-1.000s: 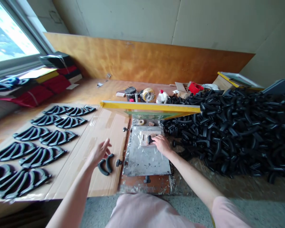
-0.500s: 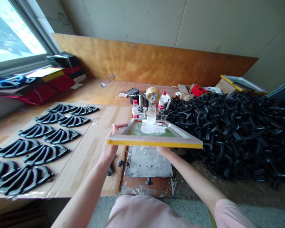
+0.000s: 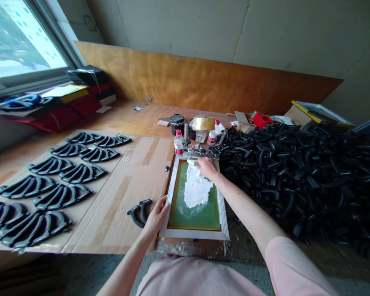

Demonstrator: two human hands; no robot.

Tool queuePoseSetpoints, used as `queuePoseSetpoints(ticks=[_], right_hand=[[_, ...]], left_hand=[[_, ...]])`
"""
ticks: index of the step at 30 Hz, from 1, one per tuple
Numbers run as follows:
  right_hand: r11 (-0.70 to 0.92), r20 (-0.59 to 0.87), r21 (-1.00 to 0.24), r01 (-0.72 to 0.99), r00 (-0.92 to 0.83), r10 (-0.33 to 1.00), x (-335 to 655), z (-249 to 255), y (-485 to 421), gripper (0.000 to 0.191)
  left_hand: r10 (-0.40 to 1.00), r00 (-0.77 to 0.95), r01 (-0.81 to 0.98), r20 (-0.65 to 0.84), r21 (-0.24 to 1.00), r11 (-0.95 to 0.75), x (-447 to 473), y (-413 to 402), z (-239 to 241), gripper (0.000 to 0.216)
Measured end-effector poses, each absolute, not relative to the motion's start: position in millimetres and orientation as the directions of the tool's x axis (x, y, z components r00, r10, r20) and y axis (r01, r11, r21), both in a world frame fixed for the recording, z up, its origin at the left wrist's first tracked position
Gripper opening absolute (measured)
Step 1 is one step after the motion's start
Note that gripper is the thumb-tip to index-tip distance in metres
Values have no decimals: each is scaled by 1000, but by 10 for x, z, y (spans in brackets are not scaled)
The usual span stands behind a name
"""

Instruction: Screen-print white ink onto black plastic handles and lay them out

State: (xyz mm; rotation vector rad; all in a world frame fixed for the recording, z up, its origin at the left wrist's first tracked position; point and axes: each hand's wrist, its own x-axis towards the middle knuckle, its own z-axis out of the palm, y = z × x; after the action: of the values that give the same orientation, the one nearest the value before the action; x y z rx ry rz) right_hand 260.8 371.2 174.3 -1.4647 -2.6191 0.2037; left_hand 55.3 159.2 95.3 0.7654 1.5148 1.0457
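A screen frame (image 3: 172,193) with green mesh lies flat on the bench in front of me, a patch of white ink (image 3: 197,190) spread over its middle. My left hand (image 3: 157,217) grips the frame's near left edge, fingers curled round the rail. My right hand (image 3: 207,167) is at the far end of the mesh, by the top of the ink and the hinge clamp (image 3: 200,153). Its fingers are closed over something white that I cannot make out. Two black curved parts (image 3: 138,211) lie on the cardboard just left of my left hand.
Rows of black curved parts (image 3: 61,176) lie on cardboard (image 3: 135,164) to the left. A big heap of the same parts (image 3: 302,172) fills the right side. A black tin (image 3: 176,122), small bottles (image 3: 179,142) and a tape roll (image 3: 203,123) stand behind the frame. Stacked red sheets (image 3: 68,113) sit by the window.
The raised screen frame has swung down flat onto the base plate. My left hand went from the cardboard to the frame's edge; my right hand came from under the frame to its far end.
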Motion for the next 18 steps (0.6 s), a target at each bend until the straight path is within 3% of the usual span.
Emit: queuePoseSetpoints(ticks=[6, 9, 12, 15, 18], right_hand=[[810, 25, -203, 550, -824, 566, 2973, 1759, 3355, 15], [774, 30, -232, 590, -791, 612, 2976, 1821, 3386, 7], [724, 133, -196, 662, -713, 688, 2901, 1726, 3332, 17], [768, 169, -179, 615, -750, 639, 2925, 1601, 3168, 25], [797, 135, -246, 551, -795, 591, 2962, 1650, 3157, 17]], left_hand=[[886, -215, -129, -411, 911, 392, 577, 1585, 1025, 70], [883, -214, -144, -417, 908, 394, 588, 1587, 1061, 69], [883, -198, -155, -425, 903, 400, 588, 1583, 1100, 68], [881, -194, -153, -430, 901, 406, 587, 1576, 1134, 65], [877, -200, -168, -437, 897, 409, 589, 1579, 1178, 63]])
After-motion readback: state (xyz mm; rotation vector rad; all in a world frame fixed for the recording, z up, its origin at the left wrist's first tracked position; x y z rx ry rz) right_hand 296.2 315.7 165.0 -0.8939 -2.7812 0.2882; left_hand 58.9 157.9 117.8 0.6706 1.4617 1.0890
